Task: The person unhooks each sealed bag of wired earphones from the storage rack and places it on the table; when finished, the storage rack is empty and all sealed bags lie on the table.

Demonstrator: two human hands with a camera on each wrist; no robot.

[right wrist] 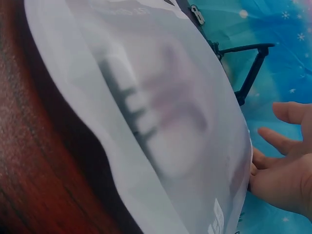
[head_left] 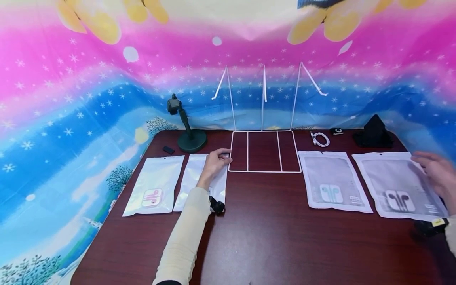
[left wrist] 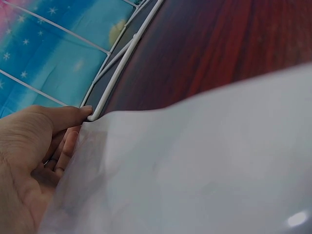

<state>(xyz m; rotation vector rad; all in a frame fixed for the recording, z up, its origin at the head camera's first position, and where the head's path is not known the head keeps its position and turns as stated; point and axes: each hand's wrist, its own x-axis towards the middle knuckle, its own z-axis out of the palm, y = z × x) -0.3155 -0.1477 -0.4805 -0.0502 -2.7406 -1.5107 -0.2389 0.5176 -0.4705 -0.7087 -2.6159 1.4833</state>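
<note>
My left hand (head_left: 213, 165) pinches the left side of the white wire rack (head_left: 263, 171) near its base. In the left wrist view, the thumb lies at the rack's corner and a white zip bag (left wrist: 195, 161) fills the foreground. Under the left forearm, the bag with white earphones (head_left: 192, 170) is partly hidden. My right hand (head_left: 436, 170), fingers loosely spread, is at the right edge of the bag with black earphones (head_left: 400, 202). In the right wrist view, the fingers of the right hand (right wrist: 282, 165) are beside that bag; contact is hard to tell.
A pink-earphone bag (head_left: 153, 186) lies at left, a green-earphone bag (head_left: 331, 178) right of the rack. Behind stand a dark stand (head_left: 191, 138), a small black item (head_left: 168, 150), a coiled white cable (head_left: 320, 139), a small cable piece (head_left: 336, 131) and a black holder (head_left: 374, 132).
</note>
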